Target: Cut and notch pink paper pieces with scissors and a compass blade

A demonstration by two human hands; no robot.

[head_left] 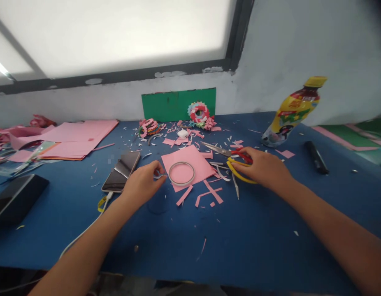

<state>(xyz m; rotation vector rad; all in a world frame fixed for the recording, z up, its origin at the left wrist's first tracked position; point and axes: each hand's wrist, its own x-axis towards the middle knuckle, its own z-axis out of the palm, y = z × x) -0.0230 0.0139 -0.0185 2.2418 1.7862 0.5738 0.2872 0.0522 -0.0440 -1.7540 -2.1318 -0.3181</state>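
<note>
My left hand (146, 179) is pinched closed by the left edge of a square of pink paper (188, 153). A pale, thin bit shows between its fingertips, too small to name. On the pink square lies a narrow roll of tape (193, 172), flat, just right of those fingertips. My right hand (261, 165) is closed on the handles of scissors (220, 149), which lie over the table. Red and yellow handles show under its fingers, and the blades point to the upper left. A second metal tip points down below; I cannot tell whether it belongs to another pair.
Pink scraps (212, 191) and white slivers litter the blue table (178, 250). A phone (122, 170) with a cable lies left, before pink sheets (94, 131). Paper rings (199, 113) stand at the back by a green board (178, 100). A bottle (291, 113) and black marker (316, 157) are right.
</note>
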